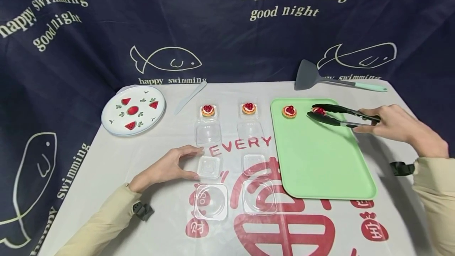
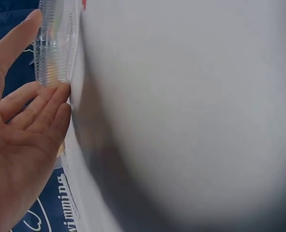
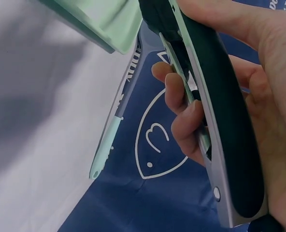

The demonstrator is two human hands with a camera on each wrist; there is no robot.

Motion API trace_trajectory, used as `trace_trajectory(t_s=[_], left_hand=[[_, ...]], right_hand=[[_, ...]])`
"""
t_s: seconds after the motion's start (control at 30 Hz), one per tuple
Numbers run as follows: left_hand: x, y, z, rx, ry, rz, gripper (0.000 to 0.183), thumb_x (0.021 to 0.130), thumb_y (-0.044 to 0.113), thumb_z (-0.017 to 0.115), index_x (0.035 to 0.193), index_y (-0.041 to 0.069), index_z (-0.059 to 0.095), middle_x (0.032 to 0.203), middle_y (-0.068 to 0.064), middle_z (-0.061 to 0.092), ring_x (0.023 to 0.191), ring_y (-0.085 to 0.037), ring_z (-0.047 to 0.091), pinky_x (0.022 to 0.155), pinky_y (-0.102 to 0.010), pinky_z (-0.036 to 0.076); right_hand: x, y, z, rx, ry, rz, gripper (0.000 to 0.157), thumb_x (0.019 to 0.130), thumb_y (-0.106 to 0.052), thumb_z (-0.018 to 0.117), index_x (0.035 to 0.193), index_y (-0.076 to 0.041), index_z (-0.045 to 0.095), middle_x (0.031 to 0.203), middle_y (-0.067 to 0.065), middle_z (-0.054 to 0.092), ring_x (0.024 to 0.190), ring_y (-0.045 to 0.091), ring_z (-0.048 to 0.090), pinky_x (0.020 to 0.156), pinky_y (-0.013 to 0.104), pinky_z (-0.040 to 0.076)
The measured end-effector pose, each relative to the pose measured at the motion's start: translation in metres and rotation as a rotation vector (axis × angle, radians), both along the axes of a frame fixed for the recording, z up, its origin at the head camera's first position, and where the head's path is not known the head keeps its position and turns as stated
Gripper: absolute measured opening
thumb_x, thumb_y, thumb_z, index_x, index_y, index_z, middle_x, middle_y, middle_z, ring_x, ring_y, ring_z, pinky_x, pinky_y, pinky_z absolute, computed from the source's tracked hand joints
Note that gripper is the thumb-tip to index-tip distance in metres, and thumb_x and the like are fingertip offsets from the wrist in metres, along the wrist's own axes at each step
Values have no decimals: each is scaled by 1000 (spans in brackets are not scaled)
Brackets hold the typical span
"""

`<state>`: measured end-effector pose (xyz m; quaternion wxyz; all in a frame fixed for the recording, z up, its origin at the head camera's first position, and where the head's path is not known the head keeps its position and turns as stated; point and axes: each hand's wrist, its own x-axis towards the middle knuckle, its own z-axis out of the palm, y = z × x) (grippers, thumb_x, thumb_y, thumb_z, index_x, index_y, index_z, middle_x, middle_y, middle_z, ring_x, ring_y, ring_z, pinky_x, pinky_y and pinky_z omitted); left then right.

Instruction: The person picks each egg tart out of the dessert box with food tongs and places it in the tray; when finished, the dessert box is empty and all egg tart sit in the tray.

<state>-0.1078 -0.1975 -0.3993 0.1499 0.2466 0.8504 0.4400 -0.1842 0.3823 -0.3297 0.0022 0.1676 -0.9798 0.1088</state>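
Observation:
My right hand (image 1: 394,123) grips black-and-silver tongs (image 3: 230,125). The tong tips reach over the green tray (image 1: 327,161), on either side of a red-topped tart (image 1: 318,110) that they partly hide. Another tart (image 1: 289,111) lies to its left on the tray. Near the table's middle, my left hand (image 1: 170,165) has its thumb and fingers spread at the left side of a clear plastic box (image 1: 209,167) with its lid open. In the left wrist view, the fingertips meet the ribbed wall of the clear box (image 2: 56,53); how firmly, I cannot tell.
Behind, tarts sit in a left box (image 1: 207,110) and a right box (image 1: 249,108). Another open box (image 1: 255,165) stands right of my left hand. A watermelon-patterned plate (image 1: 117,121), a pale knife (image 1: 190,98) and a grey spatula (image 1: 307,76) lie along the back.

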Motion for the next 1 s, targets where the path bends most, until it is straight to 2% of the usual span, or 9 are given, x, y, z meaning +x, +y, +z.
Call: trace_trajectory(t_s=[0.23, 0.43, 0.5, 0.7, 0.8, 0.9, 1.0], left_hand=[[0, 1, 3, -47, 0, -13, 74, 72, 24, 87, 134, 2, 54, 130, -11, 62, 124, -29, 55, 112, -49, 34], [0, 3, 3, -80, -14, -21, 77, 71, 23, 87, 135, 1, 50, 129, -12, 62, 124, -30, 54, 113, -50, 32], [0, 4, 4, -87, -16, -21, 79, 71, 24, 87, 136, 0, 49, 130, -13, 61, 125, -31, 54, 113, -51, 32], [1, 3, 9, -121, -1, -45, 83, 74, 26, 85, 140, -3, 43, 133, -16, 58, 126, -32, 51, 114, -53, 29], [-2, 1, 17, -129, 43, -68, 73, 79, 25, 81, 136, -5, 46, 130, -18, 59, 124, -34, 53, 112, -53, 34], [-9, 0, 29, -119, 97, -82, 51, 84, 21, 77, 123, -5, 56, 118, -16, 63, 114, -32, 59, 104, -50, 44], [-20, 1, 40, -88, 133, -69, 30, 88, 16, 72, 109, -3, 62, 104, -11, 66, 103, -26, 62, 96, -45, 50]], right_hand=[[-1, -4, 0, 47, -8, 27, 65, 75, -30, 82, 123, 10, 62, 50, -4, 38, 52, 15, 38, 52, 30, 37], [1, -3, 0, 46, -15, 16, 68, 73, -32, 84, 122, 10, 62, 62, 4, 58, 62, 21, 48, 60, 40, 46], [3, -2, 0, 34, -15, 4, 70, 72, -32, 84, 123, 11, 61, 61, 4, 58, 63, 21, 49, 60, 38, 45], [8, 6, 4, -1, -21, -56, 77, 73, -36, 84, 130, 8, 57, 53, -2, 42, 63, 21, 46, 54, 29, 36], [11, 10, 7, -10, -1, -82, 76, 72, -36, 84, 130, 6, 58, 54, -2, 41, 65, 22, 45, 54, 28, 34], [14, 12, 10, -16, 3, -97, 76, 74, -38, 83, 132, 4, 57, 54, -1, 44, 66, 24, 45, 55, 27, 35], [15, 11, 12, -27, -7, -103, 76, 76, -40, 81, 134, 2, 56, 55, -1, 48, 67, 23, 46, 56, 27, 37]])
